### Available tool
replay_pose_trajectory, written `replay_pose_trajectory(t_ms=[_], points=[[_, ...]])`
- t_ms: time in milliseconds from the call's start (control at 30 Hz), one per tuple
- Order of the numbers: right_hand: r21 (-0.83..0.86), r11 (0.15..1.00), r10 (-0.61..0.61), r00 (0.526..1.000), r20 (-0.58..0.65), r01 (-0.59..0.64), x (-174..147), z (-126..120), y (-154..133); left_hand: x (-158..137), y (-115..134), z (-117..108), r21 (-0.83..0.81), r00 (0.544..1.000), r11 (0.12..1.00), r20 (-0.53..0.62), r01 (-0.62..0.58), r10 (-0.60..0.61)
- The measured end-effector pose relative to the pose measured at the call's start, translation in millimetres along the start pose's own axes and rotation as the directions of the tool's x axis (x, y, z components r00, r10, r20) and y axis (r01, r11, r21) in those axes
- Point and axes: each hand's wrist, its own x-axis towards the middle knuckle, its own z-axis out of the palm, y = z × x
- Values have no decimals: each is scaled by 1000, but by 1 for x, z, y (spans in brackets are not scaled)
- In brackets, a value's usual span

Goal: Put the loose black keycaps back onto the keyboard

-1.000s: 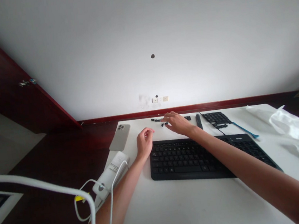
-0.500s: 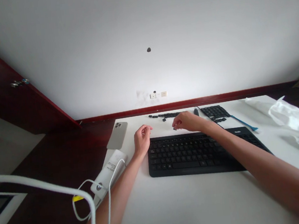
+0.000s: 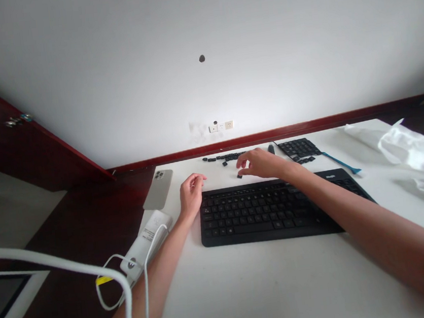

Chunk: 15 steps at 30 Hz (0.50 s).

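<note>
My right hand (image 3: 257,164) hovers behind the keyboard, thumb and forefinger apart. A loose black keycap (image 3: 239,176) lies on the table just under its fingertips. Beyond that hand, more keycaps (image 3: 230,157) form a row, and a single keycap (image 3: 225,163) sits in front of them. My left hand (image 3: 192,196) rests beside the back left corner of the black keyboard (image 3: 243,229), fingers loosely curled and a little apart, with nothing visible in them. My right forearm covers part of the keyboard's right half.
At left on the white table (image 3: 257,286) are a phone (image 3: 158,190) and a white power strip (image 3: 148,237) with a cable. Toward the right lie a block of black keys (image 3: 298,147), a blue stick-like tool (image 3: 341,163) and a white plastic bag (image 3: 402,150).
My right thumb and forefinger have parted from the keycap, which now lies on the table. The left hand stays beside the keyboard. The whole view has shifted slightly.
</note>
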Motion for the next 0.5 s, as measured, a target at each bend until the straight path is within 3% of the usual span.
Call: replay_pose_trajectory(t_ms=[300, 500], points=[[-87, 996, -14, 997, 72, 21, -4, 3, -19, -1, 0, 0, -7, 1000, 1000, -4, 9, -9], [219, 966, -172, 975, 142, 139, -18, -7, -48, 0, 0, 1, 8, 1000, 1000, -9, -2, 2]])
